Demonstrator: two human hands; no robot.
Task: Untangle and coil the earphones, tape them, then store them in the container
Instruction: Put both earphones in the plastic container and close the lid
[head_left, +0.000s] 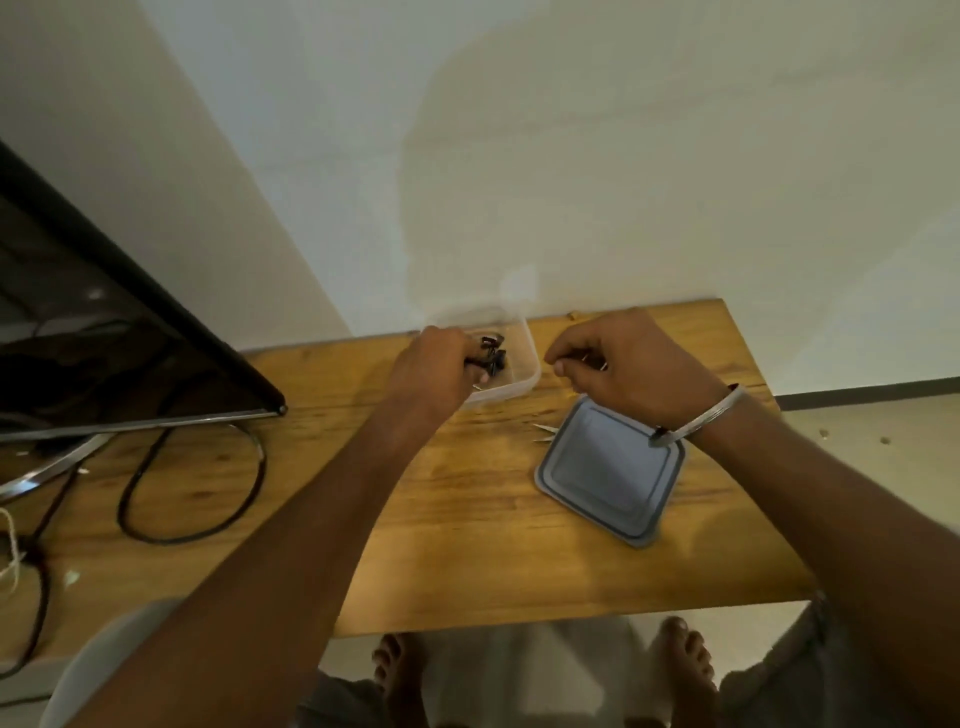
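Note:
A clear plastic container (522, 384) stands at the far edge of the wooden table, by the wall. My left hand (434, 366) reaches over its left rim and grips a bundle of black earphones (493, 353) inside it. My right hand (623, 369) hovers just right of the container with its fingers curled; a small thin object shows between them, too blurred to name. The container's grey lid (610, 470) lies flat on the table below my right wrist.
A dark monitor (104, 332) on a metal stand fills the left side, with a black cable (192, 519) looped on the table (467, 545) in front of it. Small pale scraps (543, 434) lie left of the lid. My bare feet show below the table's front edge.

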